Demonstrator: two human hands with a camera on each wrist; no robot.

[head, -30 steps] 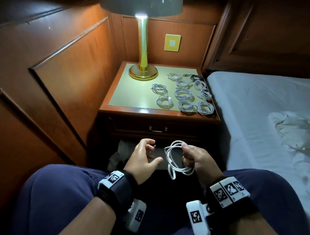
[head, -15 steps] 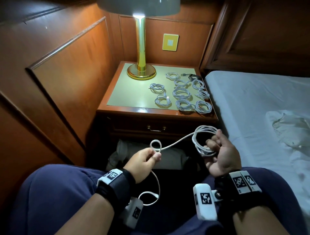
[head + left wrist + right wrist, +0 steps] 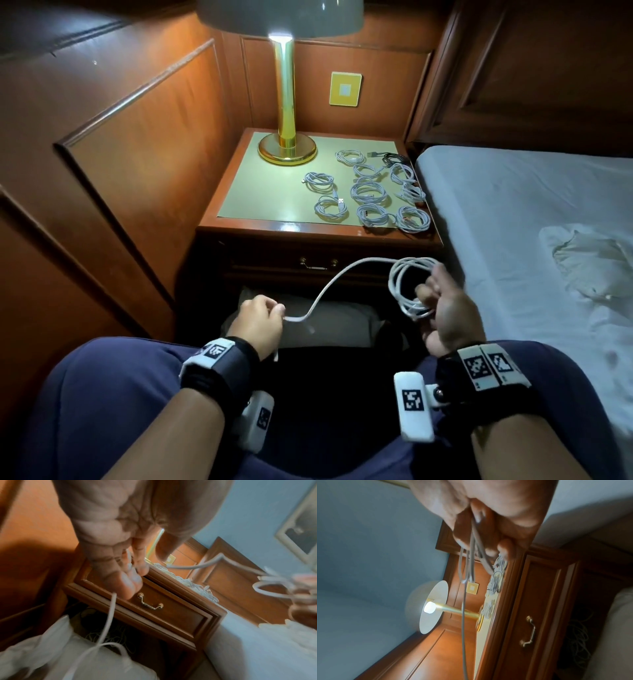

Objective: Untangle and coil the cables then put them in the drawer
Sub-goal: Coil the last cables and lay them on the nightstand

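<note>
A: We read progress from the nightstand (image 3: pixel 239 228) first. Nine white coils (image 3: pixel 368 192) and one black cable (image 3: pixel 394 158) lie on its top beside the lamp (image 3: pixel 286 102); these we judge finished as to coiling.

B: And the drawer (image 3: pixel 317 265)?

A: Closed, handle untouched. Nothing is stored yet, so the whole putting-away step is left. In the left wrist view we also see loose wires tangled in the dark shelf (image 3: pixel 109 635) under the drawer, behind a white bag (image 3: pixel 51 649), so more untangling probably remains.

B: The cable (image 3: pixel 329 291) in hand?

A: It hangs in the air over our lap, in front of the drawer. Our right hand (image 3: pixel 445 315) grasps several loops of it, fingers curled through the bundle. Our left hand (image 3: pixel 262 317) pinches the free run between thumb and fingertips, the tail dropping below the fist. We judge this coil about half wound.

B: What differs from half a second ago?

A: The small loop that stood at the left fingertips is gone; the strand between the hands now runs as a plain arc. The left hand sits lower, and the hands are wider apart. A second ago the right hand alone held the bundle and the left was released.
</note>
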